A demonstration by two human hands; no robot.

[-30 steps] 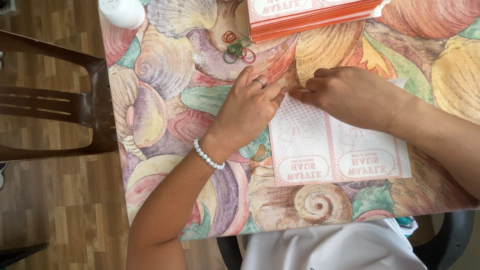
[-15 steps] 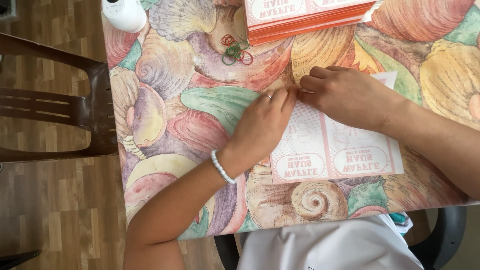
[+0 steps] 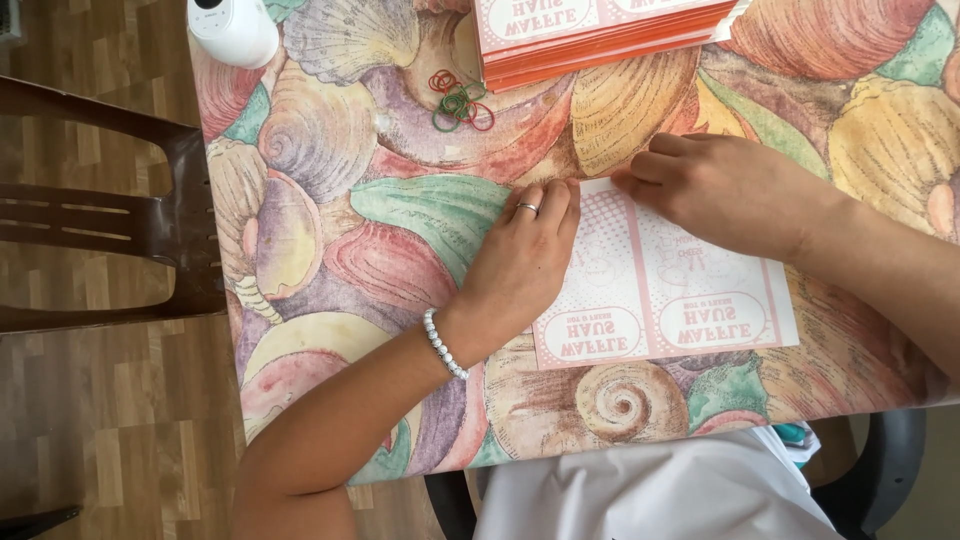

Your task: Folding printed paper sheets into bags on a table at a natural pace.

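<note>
Single head-worn camera, aimed straight down at close range over the table (image 3: 330, 210) edge; chair (image 3: 110, 215) at left.

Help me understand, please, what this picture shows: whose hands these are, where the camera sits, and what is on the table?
The camera is worn on a person's head and looks down at their own bare hands. The left hand and the right hand both press on a flat pink-and-white printed card sheet, which lies on a table with a seashell-patterned cloth. Further away lie a stack of similar sheets, some coloured rubber bands and a white round device. A brown chair stands beside the table.
</note>
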